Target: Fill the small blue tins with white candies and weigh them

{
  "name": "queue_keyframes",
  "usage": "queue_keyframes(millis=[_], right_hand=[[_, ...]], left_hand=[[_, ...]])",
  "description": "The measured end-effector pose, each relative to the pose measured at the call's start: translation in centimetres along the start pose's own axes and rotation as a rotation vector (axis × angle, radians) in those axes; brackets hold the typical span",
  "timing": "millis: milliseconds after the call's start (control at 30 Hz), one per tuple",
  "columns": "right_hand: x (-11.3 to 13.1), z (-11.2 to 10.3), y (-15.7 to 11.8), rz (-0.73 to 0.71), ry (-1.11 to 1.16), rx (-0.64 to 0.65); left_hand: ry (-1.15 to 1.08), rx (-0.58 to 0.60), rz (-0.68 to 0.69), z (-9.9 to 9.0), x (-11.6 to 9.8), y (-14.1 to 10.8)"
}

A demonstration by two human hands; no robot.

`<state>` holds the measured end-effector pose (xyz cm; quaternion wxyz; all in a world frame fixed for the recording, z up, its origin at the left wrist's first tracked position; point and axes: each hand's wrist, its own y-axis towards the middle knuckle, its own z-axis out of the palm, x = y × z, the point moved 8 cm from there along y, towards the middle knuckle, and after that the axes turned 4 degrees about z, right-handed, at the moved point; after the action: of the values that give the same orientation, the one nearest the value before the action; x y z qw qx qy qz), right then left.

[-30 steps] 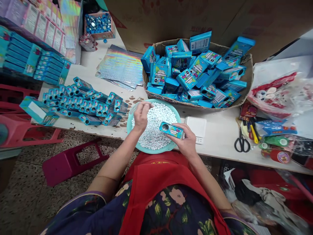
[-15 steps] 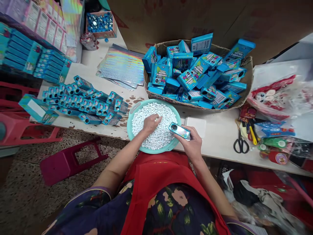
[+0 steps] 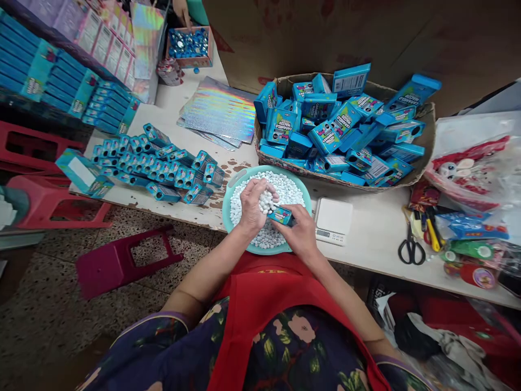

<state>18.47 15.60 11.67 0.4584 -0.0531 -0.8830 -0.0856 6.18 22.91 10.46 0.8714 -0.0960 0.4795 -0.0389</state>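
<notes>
A pale green basin (image 3: 228,209) full of small white candies (image 3: 285,187) stands at the table's front edge. Above it, my left hand (image 3: 253,205) is cupped round a handful of the candies. My right hand (image 3: 300,231) grips a small blue candy box (image 3: 280,215), tilted so that its end meets the candies in my left palm. The box's opening is hidden behind the candies and fingers. Just right of the basin lies a white digital scale (image 3: 334,216).
A cardboard tray (image 3: 427,127) heaped with blue boxes stands behind the basin. Rows of small boxes (image 3: 163,168) and holographic sheets (image 3: 220,111) lie left. Scissors (image 3: 411,250) rest right. At the far left, a co-worker's hand (image 3: 183,12) reaches toward a carton of blue caps (image 3: 210,49).
My left hand has risen out of the candies with a handful and moved to the box. The box has turned and shifted left in my right hand. The view has swung left.
</notes>
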Motion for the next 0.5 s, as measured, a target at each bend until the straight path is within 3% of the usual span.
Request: queue_keyframes(millis=[133, 500], right_hand=[[0.72, -0.28, -0.06, -0.007, -0.003, -0.013], [0.16, -0.97, 0.08, 0.026, 0.079, -0.025]], left_hand=[[0.021, -0.009, 0.079, 0.07, -0.63, 0.05], [0.086, -0.008, 0.072, 0.84, -0.73, -0.03]])
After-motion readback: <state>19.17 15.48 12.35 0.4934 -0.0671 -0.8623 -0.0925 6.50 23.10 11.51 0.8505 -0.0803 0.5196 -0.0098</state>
